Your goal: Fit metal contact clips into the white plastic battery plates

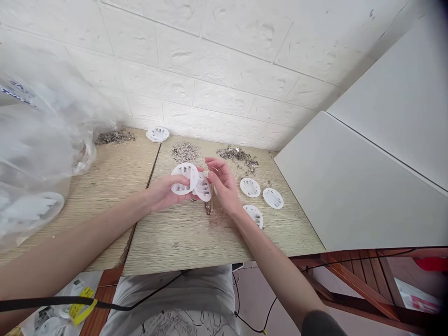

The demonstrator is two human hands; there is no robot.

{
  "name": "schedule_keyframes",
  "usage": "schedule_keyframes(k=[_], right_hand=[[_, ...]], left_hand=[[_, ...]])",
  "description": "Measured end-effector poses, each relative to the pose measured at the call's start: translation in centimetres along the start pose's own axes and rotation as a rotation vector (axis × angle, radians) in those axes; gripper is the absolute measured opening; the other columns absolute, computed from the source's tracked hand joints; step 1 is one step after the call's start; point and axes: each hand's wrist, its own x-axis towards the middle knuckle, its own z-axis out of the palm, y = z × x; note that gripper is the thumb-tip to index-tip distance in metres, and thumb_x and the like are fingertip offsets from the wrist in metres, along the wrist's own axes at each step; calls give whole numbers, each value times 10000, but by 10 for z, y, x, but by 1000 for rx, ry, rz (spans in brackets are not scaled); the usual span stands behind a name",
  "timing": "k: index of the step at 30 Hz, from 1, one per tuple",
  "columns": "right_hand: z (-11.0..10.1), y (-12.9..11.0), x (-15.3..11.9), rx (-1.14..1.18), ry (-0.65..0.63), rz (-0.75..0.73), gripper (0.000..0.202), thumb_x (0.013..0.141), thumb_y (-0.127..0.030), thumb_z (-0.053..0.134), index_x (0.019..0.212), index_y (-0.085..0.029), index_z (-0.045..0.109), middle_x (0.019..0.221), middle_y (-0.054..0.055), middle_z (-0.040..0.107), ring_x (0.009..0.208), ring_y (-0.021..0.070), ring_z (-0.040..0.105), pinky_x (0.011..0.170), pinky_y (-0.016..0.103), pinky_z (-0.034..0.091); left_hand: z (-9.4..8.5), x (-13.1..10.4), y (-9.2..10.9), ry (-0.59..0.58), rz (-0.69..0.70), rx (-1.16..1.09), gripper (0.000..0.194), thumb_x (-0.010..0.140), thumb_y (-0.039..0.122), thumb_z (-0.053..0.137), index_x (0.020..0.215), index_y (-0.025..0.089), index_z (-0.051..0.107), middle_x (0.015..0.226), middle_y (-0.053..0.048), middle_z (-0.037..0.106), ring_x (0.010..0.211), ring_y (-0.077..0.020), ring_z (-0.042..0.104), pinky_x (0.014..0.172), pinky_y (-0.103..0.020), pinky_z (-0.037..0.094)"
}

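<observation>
Head view shows the left hand (164,192) gripping a white disc (184,178) above the table (196,242) while the right hand (224,184) pinches a second disc (203,188) against it, best kept steady and aligned, with metal bits (185,151) heaped beyond.

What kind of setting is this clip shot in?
Probably a small home or workshop assembly bench: a wood-grain table against a white brick wall, heaps of small metal parts, and white plastic discs.
</observation>
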Motion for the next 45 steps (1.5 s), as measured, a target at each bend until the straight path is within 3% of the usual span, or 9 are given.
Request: schedule_keyframes(k=[5, 9, 12, 15, 17, 23, 34, 40, 45], right_hand=[[-9, 1, 3, -89, -88, 163, 320, 873, -495, 540, 995, -226, 661, 1205, 69, 586, 1171, 184, 529, 980, 357, 450], [-20, -1, 7, 18, -120, 197, 301, 793, -494, 651, 869, -205, 693, 1012, 53, 676, 921, 173, 625, 822, 336, 508], [-25, -1, 9, -12, 39, 206, 289, 753, -483, 693, 792, -196, 690, 889, 44, 681, 814, 169, 625, 764, 343, 520], [-26, -2, 9, -33, 208, 94, 251, 735, -455, 718, 780, -210, 682, 947, 51, 657, 938, 193, 614, 830, 368, 519], [-26, -4, 8, 17, 222, -17, 211, 746, -427, 719, 804, -230, 674, 1031, 55, 633, 1047, 207, 589, 880, 384, 512], [-22, -9, 3, -20, 78, -222, 119, 786, -341, 709, 876, -268, 679, 1166, 44, 587, 1165, 209, 540, 995, 417, 460], [-15, -20, -2, -169, -267, -281, 137, 892, -253, 570, 874, -260, 705, 1088, 20, 709, 1223, 197, 533, 1118, 472, 341], [-16, -21, -3, -25, -237, -201, 131, 885, -270, 581, 832, -274, 701, 1143, 1, 694, 1300, 206, 469, 1121, 484, 323], [-40, -22, 4, -119, -168, -113, 137, 890, -309, 557, 850, -268, 681, 1199, -1, 657, 1214, 209, 537, 1070, 452, 365]], left_hand=[[-2, -2, 4, -30, 1, 21, 582, 666, 96, 589, 1240, 195, 586, 1026, -95, 715, 933, -283, 668, 688, -353, 556], [-3, -4, 6, -31, -16, 55, 571, 640, 85, 613, 1199, 203, 619, 1024, -95, 720, 947, -298, 667, 622, -317, 544], [-5, -4, 8, -24, -12, 48, 518, 623, 75, 603, 1128, 181, 652, 1026, -106, 720, 990, -314, 659, 696, -356, 561], [-8, -3, 11, -30, 32, -2, 471, 631, 65, 591, 1083, 177, 657, 1053, -108, 714, 1075, -327, 630, 840, -424, 551], [-10, -1, 12, -23, 64, -33, 423, 646, 64, 581, 1047, 173, 657, 1061, -110, 710, 1122, -333, 607, 898, -454, 534], [-13, 1, 14, 45, 122, -118, 276, 640, 26, 565, 859, 167, 658, 976, -73, 721, 1079, -295, 632, 967, -472, 506], [-12, -2, 15, 9, 113, -162, 203, 644, 137, 564, 800, 152, 694, 933, -104, 722, 1104, -349, 602, 939, -543, 489], [-13, -1, 15, -18, 94, -139, 224, 656, 118, 557, 834, 154, 689, 943, -96, 724, 1114, -345, 604, 969, -562, 461], [-11, -1, 15, -89, 101, -172, 233, 681, 120, 540, 859, 147, 688, 1115, -119, 692, 1181, -349, 567, 996, -570, 441]])
